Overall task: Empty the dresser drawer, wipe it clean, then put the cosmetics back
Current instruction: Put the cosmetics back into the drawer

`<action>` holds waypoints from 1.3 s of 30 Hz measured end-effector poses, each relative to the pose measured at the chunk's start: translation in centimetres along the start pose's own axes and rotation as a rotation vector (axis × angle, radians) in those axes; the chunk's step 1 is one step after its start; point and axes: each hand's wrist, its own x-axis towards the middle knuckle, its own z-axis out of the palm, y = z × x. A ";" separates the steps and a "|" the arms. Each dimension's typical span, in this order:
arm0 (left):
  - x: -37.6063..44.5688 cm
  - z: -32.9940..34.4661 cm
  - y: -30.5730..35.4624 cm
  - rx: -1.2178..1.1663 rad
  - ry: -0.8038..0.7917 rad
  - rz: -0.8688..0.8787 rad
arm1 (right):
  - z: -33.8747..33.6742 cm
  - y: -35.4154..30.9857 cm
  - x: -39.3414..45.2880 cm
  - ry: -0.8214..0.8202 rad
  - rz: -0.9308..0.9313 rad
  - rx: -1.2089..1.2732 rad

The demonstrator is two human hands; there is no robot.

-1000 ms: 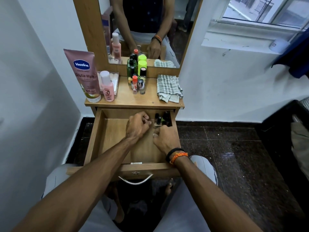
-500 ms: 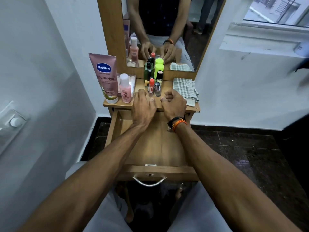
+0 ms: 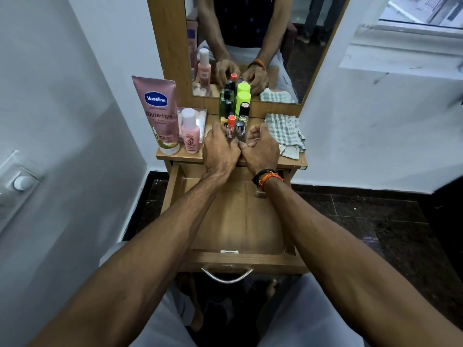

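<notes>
1. Two hands are up on the dresser top: the left hand (image 3: 219, 151) and right hand (image 3: 261, 149) sit knuckle to knuckle, fingers curled inward around the small bottles just ahead of the fingertips; whether either hand actually holds one, I cannot tell
2. Right between the fingertips stand the orange-capped tube (image 3: 231, 126) and the silver-capped bottle (image 3: 240, 131), upright and touching each other
3. These little ones look light, hard and smooth, glassy perhaps, so they could slip or topple the row; I'd pinch each by the body just under the cap
4. The count: one pink Vaseline tube (image 3: 160, 116), well left of the left fingers; one pink bottle (image 3: 190, 134) just beside them; one green bottle (image 3: 226, 103), one lime-capped container (image 3: 243, 100) and one black-capped bottle (image 3: 244, 111) beyond the fingertips
5. One checked cloth (image 3: 284, 134) lies touching the right hand's outer edge, soft and floppy, easy to bunch
6. The drawer (image 3: 238, 221) hangs open behind the wrists, its visible floor bare wood, ready for wiping
</notes>
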 end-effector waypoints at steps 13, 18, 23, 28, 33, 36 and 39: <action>0.5 -0.3 0.3 -0.021 0.019 -0.028 | 0.5 0.1 0.6 -0.003 -0.013 -0.029; 0.4 -0.3 0.8 -0.013 0.023 -0.036 | -0.2 0.6 -0.3 0.058 -0.020 0.052; 0.3 -0.3 1.2 0.014 0.049 0.003 | -1.6 0.5 -2.4 0.149 -0.013 0.129; -0.5 -0.8 1.4 0.018 0.067 0.076 | -3.9 0.6 -5.3 0.180 -0.011 0.163; -3.6 -1.5 0.3 -0.049 0.008 0.203 | -5.7 2.1 -9.1 0.103 0.050 0.114; -5.7 -1.5 -1.0 -0.038 -0.066 0.269 | -5.9 3.0 -10.9 -0.030 0.136 -0.041; -6.7 -1.5 -1.6 -0.033 -0.070 0.259 | -5.7 3.7 -11.7 -0.157 0.218 -0.198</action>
